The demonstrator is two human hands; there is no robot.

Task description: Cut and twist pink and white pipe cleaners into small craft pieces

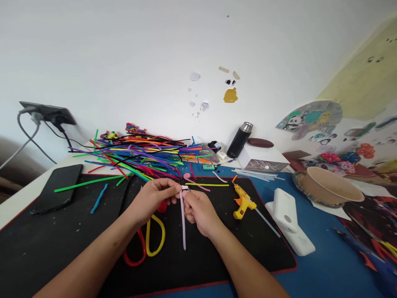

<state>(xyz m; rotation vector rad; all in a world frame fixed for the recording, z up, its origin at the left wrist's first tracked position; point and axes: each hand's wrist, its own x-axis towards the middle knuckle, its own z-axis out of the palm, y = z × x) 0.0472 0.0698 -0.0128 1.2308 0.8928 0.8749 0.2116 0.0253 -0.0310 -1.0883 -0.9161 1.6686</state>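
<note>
Over the black mat, both of my hands meet at a pale lilac pipe cleaner [182,225], whose long end hangs straight down between them. My left hand [161,193] pinches its upper end between thumb and fingers. Close beside it, my right hand [198,207] has its fingers curled around the same piece near the top, where a small bent or coiled part shows. Just behind the fingertips lie a pink spiral-ended pipe cleaner [198,185] and a yellow pipe cleaner [211,184]. Scissors with red and yellow handles [155,236] lie partly under my left arm.
A large heap of coloured pipe cleaners [139,153] lies along the wall. To the right are a yellow glue gun [243,203], white power banks [285,211], a black flask [239,140] and a beige bowl [333,186]. A black phone [58,188] rests at left.
</note>
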